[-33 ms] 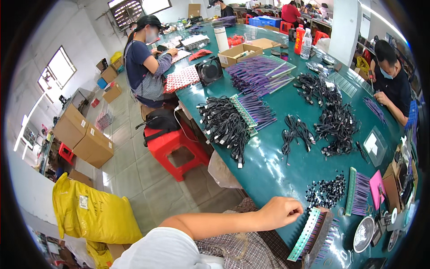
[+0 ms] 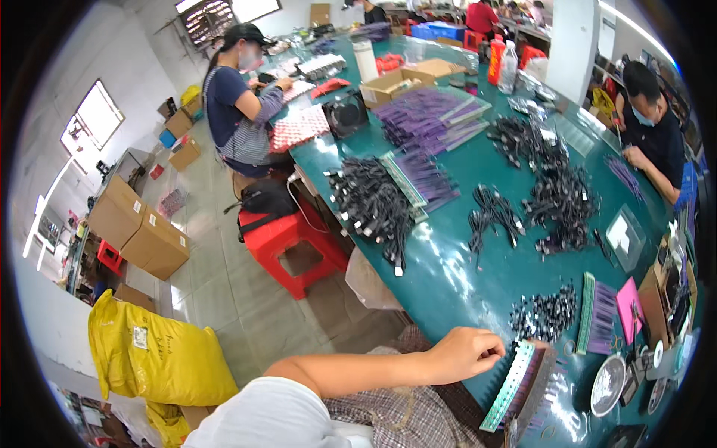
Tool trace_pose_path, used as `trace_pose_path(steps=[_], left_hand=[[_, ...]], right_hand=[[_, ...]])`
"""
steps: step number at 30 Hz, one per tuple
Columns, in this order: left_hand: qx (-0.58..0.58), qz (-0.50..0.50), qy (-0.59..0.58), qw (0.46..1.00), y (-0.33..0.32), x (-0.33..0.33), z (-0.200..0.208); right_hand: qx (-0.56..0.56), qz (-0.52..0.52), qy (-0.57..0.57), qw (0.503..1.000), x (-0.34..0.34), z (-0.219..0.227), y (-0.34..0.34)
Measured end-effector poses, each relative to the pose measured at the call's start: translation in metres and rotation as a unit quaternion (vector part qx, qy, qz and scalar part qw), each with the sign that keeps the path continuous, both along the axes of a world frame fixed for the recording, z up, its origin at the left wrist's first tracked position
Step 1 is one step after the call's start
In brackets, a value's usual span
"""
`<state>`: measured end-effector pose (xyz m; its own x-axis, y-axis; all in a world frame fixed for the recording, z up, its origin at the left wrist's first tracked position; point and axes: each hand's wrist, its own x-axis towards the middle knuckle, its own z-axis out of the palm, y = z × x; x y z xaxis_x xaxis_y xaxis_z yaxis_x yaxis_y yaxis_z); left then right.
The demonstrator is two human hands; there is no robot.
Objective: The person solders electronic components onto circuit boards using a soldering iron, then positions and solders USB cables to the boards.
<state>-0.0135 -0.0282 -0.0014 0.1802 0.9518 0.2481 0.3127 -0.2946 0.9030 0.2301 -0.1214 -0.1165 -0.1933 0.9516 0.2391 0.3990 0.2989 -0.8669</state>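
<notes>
No change or progress is evident. The left hand point(image 2: 464, 356) is held curled beside a green circuit-board strip point(image 2: 509, 384) on the tabletop point(image 2: 448, 299); any grip cannot be told. The right hand is not shown.

2 nearest green board strips point(image 2: 509, 387), 1 heap of small black parts point(image 2: 544, 313), 1 pink pad point(image 2: 629, 308)

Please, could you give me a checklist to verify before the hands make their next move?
1. Left hand near the green strip: ok, just to its left.
2. Left grip holding a part: cannot tell; fingers are curled, nothing distinguishable.
3. Right hand visible: not ok, I cannot make it out.
4. Small black parts nearby: ok, heaped beyond the strip.
5. Round dish away from the left hand: ok, farther right.
</notes>
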Motion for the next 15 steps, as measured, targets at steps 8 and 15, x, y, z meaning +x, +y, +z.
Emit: trace_pose_path(steps=[8,15], left_hand=[[0.037,-0.011,0.012,0.999,-0.040,-0.007,0.021],[-0.024,-0.073,-0.022,0.997,-0.049,0.019,0.003]], right_hand=[[-0.200,-0.188,-0.190,0.943,0.110,0.091,-0.222],[-0.194,-0.176,-0.121,0.958,0.045,0.161,-0.161]])
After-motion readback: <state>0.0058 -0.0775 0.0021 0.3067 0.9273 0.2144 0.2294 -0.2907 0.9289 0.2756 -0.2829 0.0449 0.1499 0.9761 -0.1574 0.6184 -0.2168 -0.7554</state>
